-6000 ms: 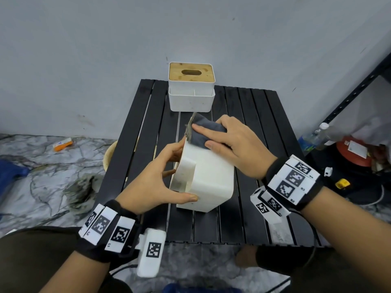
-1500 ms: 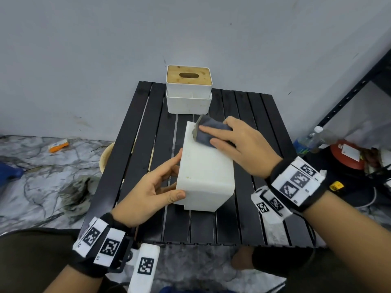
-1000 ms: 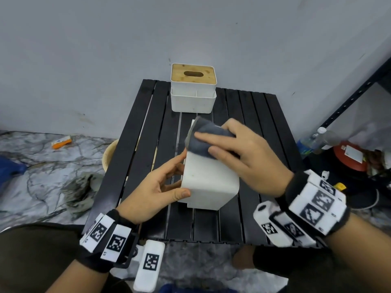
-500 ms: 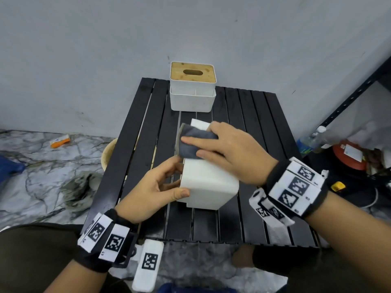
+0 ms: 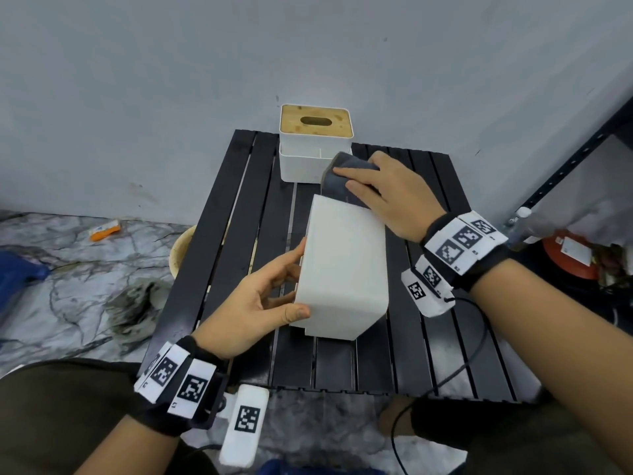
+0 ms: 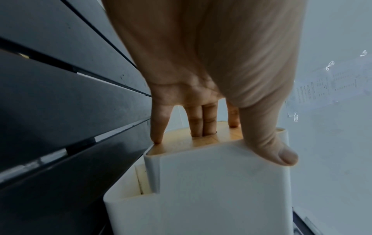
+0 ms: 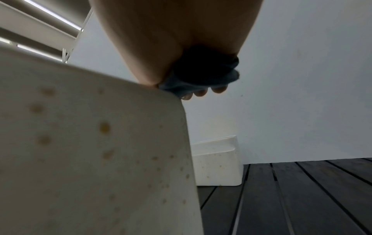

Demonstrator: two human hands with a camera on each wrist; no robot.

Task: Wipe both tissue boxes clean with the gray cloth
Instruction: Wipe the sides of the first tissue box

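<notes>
A white tissue box [image 5: 342,269] lies on its side in the middle of the black slatted table [image 5: 428,337]. My left hand [image 5: 294,282] grips its near left end, thumb [image 6: 269,143] on the upper white face and fingers on the wooden lid [image 6: 177,143]. My right hand [image 5: 346,178] holds the bunched gray cloth [image 5: 334,186] against the box's far end; in the right wrist view the cloth [image 7: 201,71] sits at the box's edge. Brown spots dot the box's side [image 7: 90,159]. A second tissue box [image 5: 315,145] with a wooden lid stands upright at the table's back.
A grey wall rises right behind the table. On the floor at left lie a dark rag [image 5: 133,303] and an orange item [image 5: 104,229], with a pale round bowl [image 5: 180,248] under the table's edge. A shelf frame, bottle [image 5: 524,224] and red object [image 5: 568,255] stand at right.
My right hand has slid the cloth from the box's upper left part away to its far end. The left hand keeps its grip on the box.
</notes>
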